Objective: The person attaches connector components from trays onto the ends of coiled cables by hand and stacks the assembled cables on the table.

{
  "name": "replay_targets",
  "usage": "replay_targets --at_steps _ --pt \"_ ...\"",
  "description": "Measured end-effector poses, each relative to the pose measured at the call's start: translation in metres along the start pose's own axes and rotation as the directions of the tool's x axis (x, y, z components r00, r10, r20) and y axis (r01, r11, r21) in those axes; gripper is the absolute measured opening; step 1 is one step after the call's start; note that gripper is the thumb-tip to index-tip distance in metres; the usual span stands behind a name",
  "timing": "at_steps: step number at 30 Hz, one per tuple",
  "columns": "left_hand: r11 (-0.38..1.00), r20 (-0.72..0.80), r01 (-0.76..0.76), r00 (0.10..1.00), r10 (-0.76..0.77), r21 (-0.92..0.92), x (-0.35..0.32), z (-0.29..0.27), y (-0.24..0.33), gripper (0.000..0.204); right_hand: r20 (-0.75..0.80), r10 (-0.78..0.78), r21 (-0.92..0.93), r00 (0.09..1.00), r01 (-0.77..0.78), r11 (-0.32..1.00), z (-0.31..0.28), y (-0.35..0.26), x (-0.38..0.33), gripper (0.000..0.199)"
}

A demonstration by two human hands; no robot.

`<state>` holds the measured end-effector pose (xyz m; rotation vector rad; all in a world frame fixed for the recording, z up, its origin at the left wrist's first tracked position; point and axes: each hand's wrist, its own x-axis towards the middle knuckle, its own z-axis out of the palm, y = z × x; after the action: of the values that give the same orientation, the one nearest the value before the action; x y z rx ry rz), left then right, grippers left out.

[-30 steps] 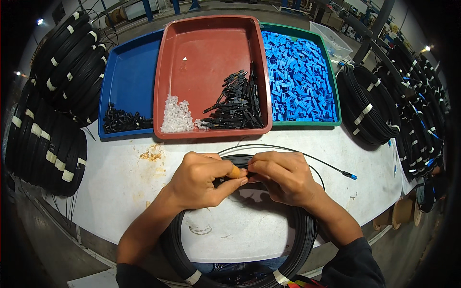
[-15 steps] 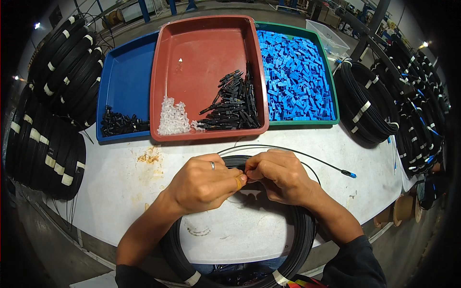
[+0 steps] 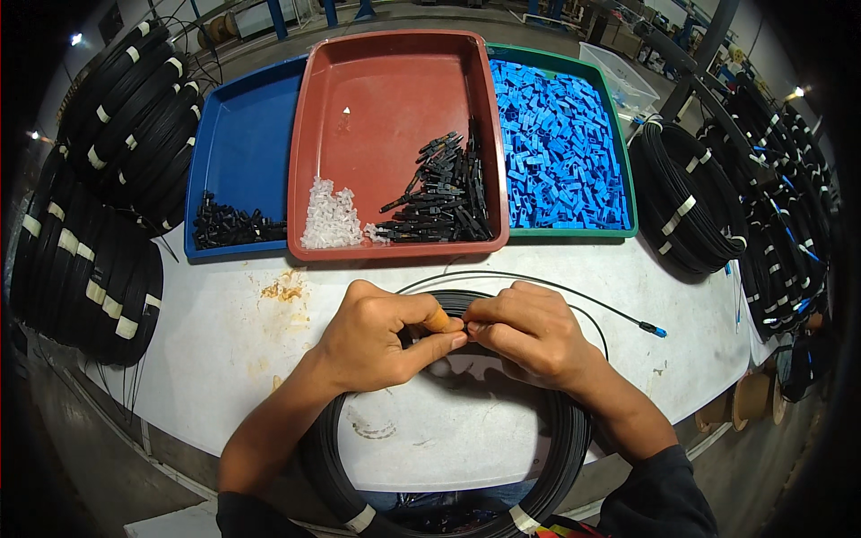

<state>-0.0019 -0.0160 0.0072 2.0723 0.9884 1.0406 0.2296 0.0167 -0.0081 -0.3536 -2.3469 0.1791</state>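
My left hand (image 3: 377, 339) and my right hand (image 3: 535, 339) meet fingertip to fingertip over the far side of a black cable coil (image 3: 570, 430). Both are closed in a pinch. Whatever lies between the fingertips is too small and covered to make out. An orange-yellow wrap shows on a left finger. The coil rests on the white table (image 3: 430, 448) and overhangs its near edge, bound with white tape. From it a loose cable end curves right to a blue-tipped connector (image 3: 653, 330), lying apart from my hands.
Beyond stand a blue tray (image 3: 247, 117) of small black parts, a red tray (image 3: 386, 99) of clear pieces and black connector parts, and a green tray (image 3: 632, 202) of blue clips. Taped cable coils (image 3: 85, 278) are stacked left; another coil (image 3: 686, 197) stands right.
My left hand has turned, its thumb and wrapped finger now showing in a pinch at the right fingertips. My right hand has shifted slightly. The view has moved a little.
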Motion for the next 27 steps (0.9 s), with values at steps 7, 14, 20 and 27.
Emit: replay_targets --at_steps 7,14,20,27 --pt "0.873 0.071 -0.389 0.920 0.386 0.293 0.002 0.006 -0.010 0.011 0.081 0.099 0.298 0.992 -0.119 0.947 -0.001 0.010 0.003 0.029" --pt "0.598 0.176 -0.577 0.785 0.593 0.557 0.004 0.006 -0.001 0.010 0.057 0.156 0.361 0.986 -0.166 0.918 0.002 0.010 0.002 0.035" --pt "0.966 -0.054 -0.212 0.974 0.222 0.149 0.004 0.003 -0.001 0.012 0.011 0.097 0.169 0.995 -0.097 0.981 0.003 0.005 0.001 0.027" --pt "0.969 -0.026 -0.215 0.975 0.220 0.124 0.005 0.007 -0.008 0.009 0.020 0.064 0.168 0.998 -0.066 0.984 0.000 0.005 0.002 0.027"
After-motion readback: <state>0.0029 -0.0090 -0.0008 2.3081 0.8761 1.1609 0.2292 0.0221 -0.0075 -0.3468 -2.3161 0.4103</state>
